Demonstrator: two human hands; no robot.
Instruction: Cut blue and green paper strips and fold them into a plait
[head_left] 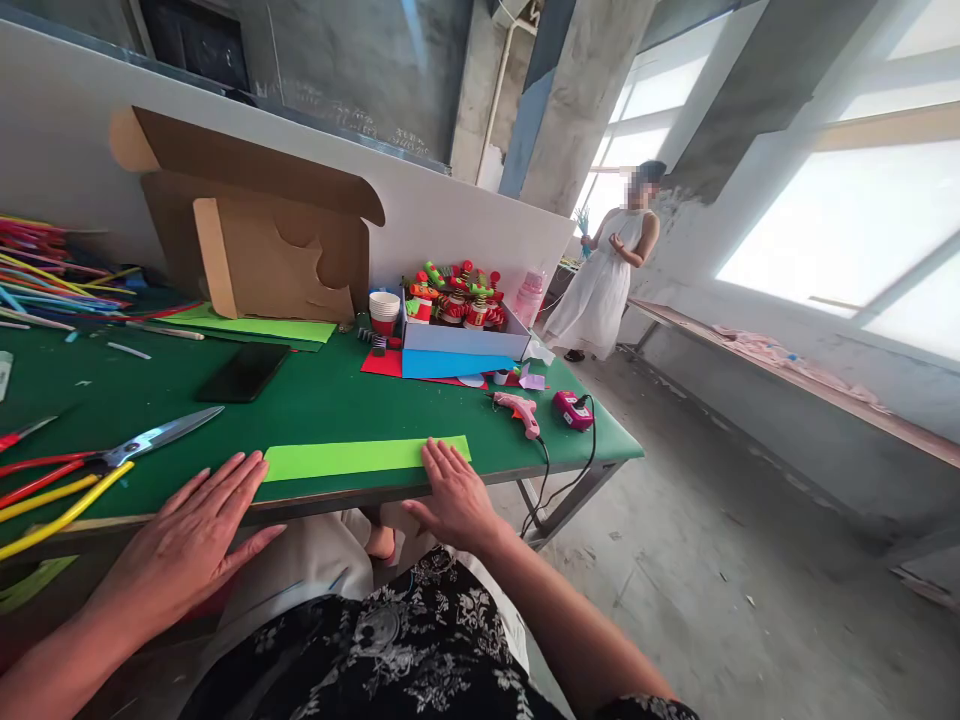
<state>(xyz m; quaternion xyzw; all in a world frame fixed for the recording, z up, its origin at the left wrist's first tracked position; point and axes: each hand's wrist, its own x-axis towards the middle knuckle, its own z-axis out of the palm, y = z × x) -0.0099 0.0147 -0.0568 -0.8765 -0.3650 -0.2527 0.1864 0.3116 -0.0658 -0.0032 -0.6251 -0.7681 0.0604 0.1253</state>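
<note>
A long strip of bright green paper (345, 459) lies flat along the front edge of the green table (360, 400). My right hand (455, 492) rests its outstretched fingers on the strip's right end. At the other end, my left hand (199, 530) lies flat with fingers extended, its fingertips at the strip's left edge; whether they press on the paper I cannot tell. Left of that hand are large scissors (142, 441) with red handles and a pair of yellow handles (75, 500). Neither hand grips anything.
Behind the strip are a black phone (244, 372), an open cardboard box (262, 250), paper cups (384, 310) and a box of red-green crafts (465, 338). A pink glue gun (519, 412) and corded magenta plug block (572, 410) sit right. A person (615, 260) stands beyond.
</note>
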